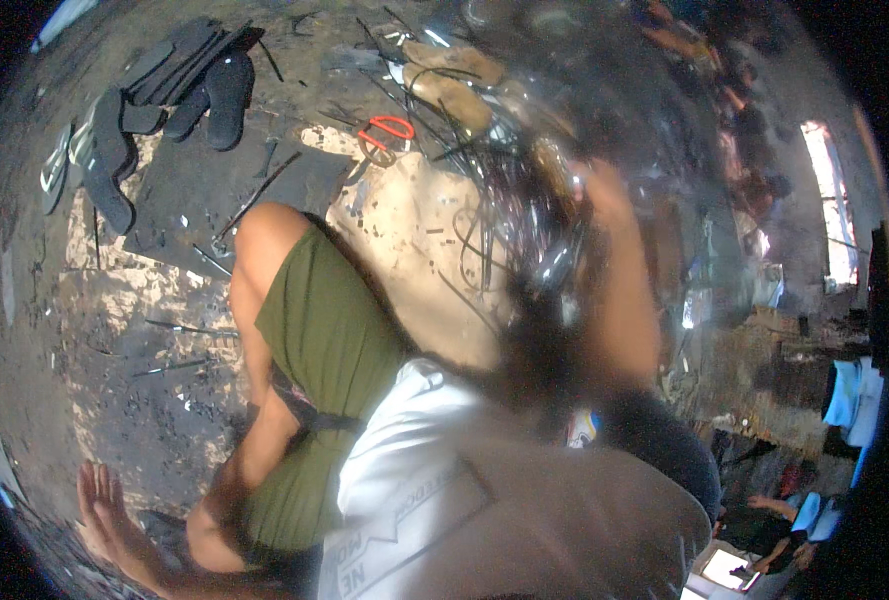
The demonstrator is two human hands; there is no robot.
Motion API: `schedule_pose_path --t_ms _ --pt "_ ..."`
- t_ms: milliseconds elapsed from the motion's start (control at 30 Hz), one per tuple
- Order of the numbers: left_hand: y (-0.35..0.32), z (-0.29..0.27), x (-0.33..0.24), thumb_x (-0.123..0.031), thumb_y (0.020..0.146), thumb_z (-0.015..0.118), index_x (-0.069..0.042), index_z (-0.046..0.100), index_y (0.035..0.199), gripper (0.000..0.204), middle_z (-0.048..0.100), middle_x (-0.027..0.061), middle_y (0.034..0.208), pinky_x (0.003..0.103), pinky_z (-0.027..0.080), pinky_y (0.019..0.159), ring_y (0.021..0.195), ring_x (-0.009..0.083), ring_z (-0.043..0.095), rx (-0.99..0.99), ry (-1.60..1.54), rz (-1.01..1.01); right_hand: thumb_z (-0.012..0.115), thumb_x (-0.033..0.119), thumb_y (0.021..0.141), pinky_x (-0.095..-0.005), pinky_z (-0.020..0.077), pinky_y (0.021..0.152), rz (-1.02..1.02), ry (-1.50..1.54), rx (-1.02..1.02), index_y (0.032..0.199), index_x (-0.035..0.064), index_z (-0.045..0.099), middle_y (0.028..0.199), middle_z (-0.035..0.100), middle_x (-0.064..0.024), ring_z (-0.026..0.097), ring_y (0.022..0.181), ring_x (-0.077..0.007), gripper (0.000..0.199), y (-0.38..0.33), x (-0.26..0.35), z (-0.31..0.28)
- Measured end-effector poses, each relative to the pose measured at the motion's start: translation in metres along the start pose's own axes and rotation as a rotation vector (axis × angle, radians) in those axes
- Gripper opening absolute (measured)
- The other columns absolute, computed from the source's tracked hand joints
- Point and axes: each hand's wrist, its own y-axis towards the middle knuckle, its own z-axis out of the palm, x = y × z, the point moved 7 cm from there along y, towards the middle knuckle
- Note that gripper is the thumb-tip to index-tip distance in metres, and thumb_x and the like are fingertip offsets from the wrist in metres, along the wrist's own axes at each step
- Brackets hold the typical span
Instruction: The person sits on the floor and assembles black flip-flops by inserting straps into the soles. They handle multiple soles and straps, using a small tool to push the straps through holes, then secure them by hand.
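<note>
the left hand [109, 515] is out to the side, straight-fingered and empty, while the right hand [592, 185], outstretched ahead, its grip too blurred to tell, is just beside a tangle of dark strips [509, 185], red-handled scissors [391, 121] farther left of it.
</note>
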Motion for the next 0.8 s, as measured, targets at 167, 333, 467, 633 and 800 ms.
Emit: schedule_pose_path --t_ms 167,333,467,633,800 --pt "0.019 0.042 -0.012 -0.04 0.109 0.047 0.001 0.042 0.153 0.061 0.048 0.0199 0.155 0.049 0.038 0.118 0.141 0.0365 0.048 0.012 -0.129 0.043 0.071 0.023 0.099 -0.0215 0.0435 0.048 -0.245 0.521 0.193 0.12 0.003 0.062 0.083 0.068 -0.0019 0.055 0.059 -0.006 0.031 -0.067 0.118 0.051" --pt "0.041 0.191 -0.044 -0.057 0.099 0.058 0.002 0.044 0.151 0.08 0.056 0.0226 0.146 0.048 0.046 0.109 0.129 0.0347 0.059 0.447 -0.496 -0.013 0.069 0.024 0.1 -0.0207 0.0407 0.044 -0.468 0.459 0.92 0.13 0.0109 0.059 0.081 0.066 -0.0007 0.053 0.055 -0.0034 0.034 -0.225 0.212 0.226" --pt "0.053 0.204 -0.085 -0.063 0.101 0.05 -0.002 0.044 0.151 0.08 0.061 0.0197 0.14 0.048 0.048 0.108 0.126 0.0336 0.061 0.34 -0.989 -0.083 0.062 0.032 0.104 -0.0358 0.0521 0.061 -0.962 0.415 1.311 0.129 0.0046 0.055 0.09 0.065 -0.0042 0.064 0.073 -0.0151 0.037 -0.363 0.202 0.359" --pt "0.056 0.024 -0.019 -0.028 0.107 0.057 -0.002 0.054 0.139 0.041 0.06 -0.0013 0.089 0.022 0.05 0.061 0.072 0.0063 0.058 -0.185 -1.28 0.032 0.057 0.039 0.104 -0.0512 0.0502 0.071 -0.887 -0.072 1.766 0.11 0.0013 0.05 0.084 0.063 -0.0258 0.066 0.081 -0.0436 0.039 -0.446 0.183 0.401" --pt "0.01 -0.048 -0.086 -0.023 0.111 0.05 -0.005 0.047 0.142 0.036 0.042 -0.0029 0.078 0.02 0.036 0.048 0.058 0.0054 0.037 -0.621 -0.93 0.313 0.066 0.028 0.099 -0.05 0.0527 0.081 -1.009 0.177 1.805 0.125 0.0022 0.051 0.104 0.069 -0.0296 0.068 0.099 -0.0464 0.04 -0.484 0.185 0.429"
